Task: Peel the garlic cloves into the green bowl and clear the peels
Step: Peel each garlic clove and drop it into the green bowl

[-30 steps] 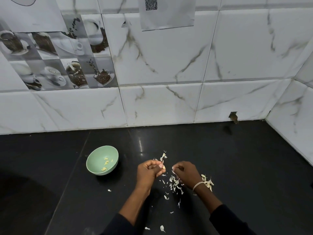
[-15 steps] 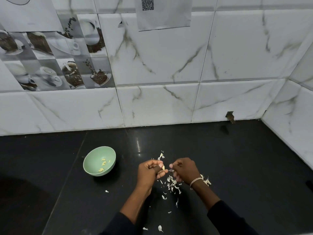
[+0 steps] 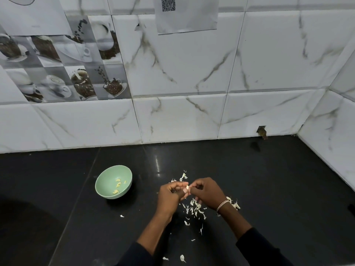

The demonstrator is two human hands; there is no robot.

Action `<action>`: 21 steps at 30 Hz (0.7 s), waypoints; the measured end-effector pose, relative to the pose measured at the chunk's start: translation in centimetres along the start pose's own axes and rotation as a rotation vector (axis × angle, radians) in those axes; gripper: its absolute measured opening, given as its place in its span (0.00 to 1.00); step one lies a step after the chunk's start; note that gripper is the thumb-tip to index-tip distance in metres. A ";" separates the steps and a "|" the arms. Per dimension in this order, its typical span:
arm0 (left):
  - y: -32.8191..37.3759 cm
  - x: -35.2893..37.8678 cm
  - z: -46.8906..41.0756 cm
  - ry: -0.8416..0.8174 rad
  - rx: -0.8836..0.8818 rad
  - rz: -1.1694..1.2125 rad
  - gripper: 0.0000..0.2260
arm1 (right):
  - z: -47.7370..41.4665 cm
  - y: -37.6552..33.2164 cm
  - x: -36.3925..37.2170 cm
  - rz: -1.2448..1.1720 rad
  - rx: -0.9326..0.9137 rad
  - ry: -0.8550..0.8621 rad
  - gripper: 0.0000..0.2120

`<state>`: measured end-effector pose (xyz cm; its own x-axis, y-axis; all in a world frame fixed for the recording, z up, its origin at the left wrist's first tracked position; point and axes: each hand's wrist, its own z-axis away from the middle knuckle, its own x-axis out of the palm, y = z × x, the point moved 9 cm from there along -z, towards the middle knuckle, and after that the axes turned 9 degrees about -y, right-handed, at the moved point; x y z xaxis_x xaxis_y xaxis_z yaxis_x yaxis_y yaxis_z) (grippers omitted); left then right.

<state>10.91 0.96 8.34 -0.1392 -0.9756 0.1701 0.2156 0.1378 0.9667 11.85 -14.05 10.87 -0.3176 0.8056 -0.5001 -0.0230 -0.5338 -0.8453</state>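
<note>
Above the peels (image 3: pixel 195 209) | garlic clove (image 3: pixel 187 188) pinched by left hand (image 3: pixel 171 196) and right hand (image 3: pixel 208 192) fingers (image 3: pixel 195 189)

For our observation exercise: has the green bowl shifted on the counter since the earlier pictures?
No. The green bowl sits at the same spot, just right of the counter seam, as before.

Right of the green bowl (image 3: pixel 106 180), the left grip (image 3: pixel 169 196) & right grip (image 3: pixel 208 194) are covering most of the garlic clove (image 3: pixel 187 188); only a pale tip is showing. Farther right, peels (image 3: pixel 196 208) are lying partly under the right grip. In the bowl, bits (image 3: pixel 117 186) are looking too small to count. Far beyond the bowl, the QR sheet (image 3: pixel 187 20) is running off the top edge.
</note>
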 end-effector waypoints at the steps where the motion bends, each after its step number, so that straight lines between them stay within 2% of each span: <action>1: 0.3 0.0 0.0 0.002 0.010 -0.027 0.09 | 0.0 -0.1 0.0 0.005 -0.004 -0.001 0.06; 10: 1.4 0.6 0.2 -0.023 0.074 -0.123 0.08 | -0.1 -0.3 -0.4 -0.025 -0.008 -0.012 0.06; 21: 2.0 0.5 0.1 -0.057 0.119 -0.206 0.09 | -0.2 -0.1 0.0 -0.224 -0.030 -0.087 0.08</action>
<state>11.17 0.78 10.36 -0.2232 -0.9744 -0.0256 0.0620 -0.0404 0.9973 12.01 -14.02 10.91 -0.3884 0.8771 -0.2824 -0.0742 -0.3353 -0.9392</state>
